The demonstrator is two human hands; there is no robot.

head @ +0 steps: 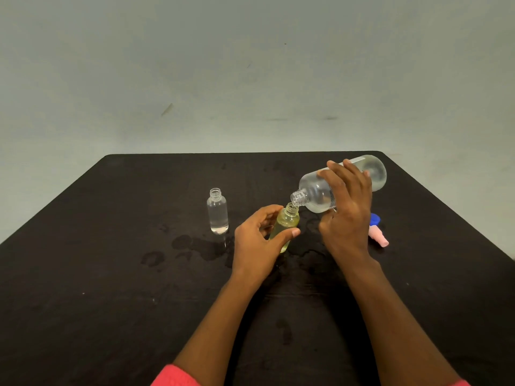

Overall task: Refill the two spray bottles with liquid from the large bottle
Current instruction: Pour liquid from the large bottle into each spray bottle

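Note:
My right hand [345,207] grips the large clear bottle [320,190], tipped on its side with its open neck pointing down-left. That neck touches the open mouth of a small yellowish spray bottle [287,220], which stands on the black table [111,274]. My left hand [259,243] wraps loosely around this small bottle, thumb in front and fingers behind. A second small clear bottle [218,211] stands upright and uncapped to the left, holding clear liquid, apart from both hands.
A blue cap [375,218] and a pink spray top [378,237] lie on the table just right of my right hand. Wet patches [195,246] spread over the table around the small bottles. A pale wall rises behind the table's far edge.

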